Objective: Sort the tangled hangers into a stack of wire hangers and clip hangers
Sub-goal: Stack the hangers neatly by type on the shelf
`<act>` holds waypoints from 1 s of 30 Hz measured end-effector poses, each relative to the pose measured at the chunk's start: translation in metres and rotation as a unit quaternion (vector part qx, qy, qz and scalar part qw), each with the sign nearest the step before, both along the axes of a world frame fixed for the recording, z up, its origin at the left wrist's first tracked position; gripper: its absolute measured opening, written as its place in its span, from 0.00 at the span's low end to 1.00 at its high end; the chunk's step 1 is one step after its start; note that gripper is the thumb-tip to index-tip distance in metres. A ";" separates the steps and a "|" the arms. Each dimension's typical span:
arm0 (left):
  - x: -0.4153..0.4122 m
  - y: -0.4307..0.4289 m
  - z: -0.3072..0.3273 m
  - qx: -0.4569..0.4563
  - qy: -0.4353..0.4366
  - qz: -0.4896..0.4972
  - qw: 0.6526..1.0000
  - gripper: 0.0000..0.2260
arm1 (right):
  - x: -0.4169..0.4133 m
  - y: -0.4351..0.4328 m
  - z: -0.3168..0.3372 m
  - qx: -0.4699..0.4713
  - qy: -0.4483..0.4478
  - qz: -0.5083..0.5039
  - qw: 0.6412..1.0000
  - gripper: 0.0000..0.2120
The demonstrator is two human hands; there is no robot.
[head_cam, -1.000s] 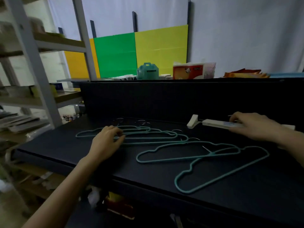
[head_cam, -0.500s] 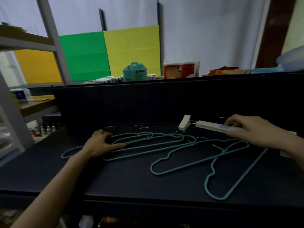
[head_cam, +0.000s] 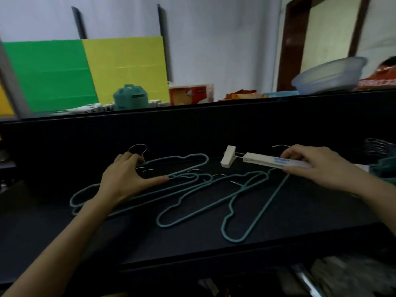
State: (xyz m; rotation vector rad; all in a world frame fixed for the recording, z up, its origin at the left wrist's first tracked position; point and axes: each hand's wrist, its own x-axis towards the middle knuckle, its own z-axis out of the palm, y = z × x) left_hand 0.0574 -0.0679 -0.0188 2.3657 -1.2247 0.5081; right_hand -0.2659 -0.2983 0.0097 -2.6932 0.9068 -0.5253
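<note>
Several teal wire hangers [head_cam: 192, 200] lie tangled across the black table [head_cam: 278, 239]. My left hand [head_cam: 126, 179] rests flat on the left end of the tangle, fingers spread, with its fingertips at a metal hook [head_cam: 138, 148]. My right hand [head_cam: 315, 166] grips the bar of a white clip hanger [head_cam: 263, 162] at the back right; one white clip [head_cam: 228, 159] sticks out at its left end. A teal hanger's top runs under that hand.
More hangers are stacked at the far right edge [head_cam: 383, 159]. A black back wall [head_cam: 192, 129] rises behind the table. On the ledge above stand a teal container [head_cam: 130, 97], a red-and-white box [head_cam: 190, 94] and a translucent basin [head_cam: 330, 75].
The view has swung to the right. My left hand has slid right along the tangle to a metal hook. My right hand stays on the white clip hanger.
</note>
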 end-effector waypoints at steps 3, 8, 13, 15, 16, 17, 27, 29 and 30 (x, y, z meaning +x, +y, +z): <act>-0.036 -0.031 0.008 -0.003 -0.022 -0.050 0.999 0.47 | -0.041 -0.005 0.004 -0.005 -0.031 -0.022 0.999 0.10; -0.109 -0.087 0.011 -0.020 -0.046 -0.116 0.992 0.47 | -0.128 -0.022 0.010 -0.043 -0.068 -0.064 0.995 0.11; -0.186 -0.141 0.010 -0.016 -0.062 -0.146 0.987 0.47 | -0.222 -0.044 0.014 -0.040 -0.068 -0.121 0.989 0.10; -0.217 -0.160 0.008 -0.014 -0.061 -0.155 0.986 0.48 | -0.258 -0.052 0.015 -0.046 -0.064 -0.138 0.987 0.10; -0.233 -0.169 0.006 -0.015 -0.060 -0.162 0.985 0.49 | -0.275 -0.056 0.015 -0.049 -0.062 -0.143 0.987 0.11; -0.247 -0.177 0.003 -0.019 -0.056 -0.169 0.984 0.50 | -0.291 -0.060 0.014 -0.053 -0.064 -0.146 0.986 0.11; -0.387 -0.257 -0.011 0.010 -0.029 -0.216 0.976 0.44 | -0.405 -0.109 -0.002 -0.025 -0.118 -0.158 0.980 0.10; -0.406 -0.272 -0.007 0.011 -0.027 -0.222 0.975 0.43 | -0.418 -0.119 -0.006 -0.016 -0.127 -0.161 0.979 0.10; -0.414 -0.279 -0.006 0.008 -0.028 -0.225 0.974 0.43 | -0.424 -0.124 -0.007 -0.011 -0.131 -0.162 0.978 0.10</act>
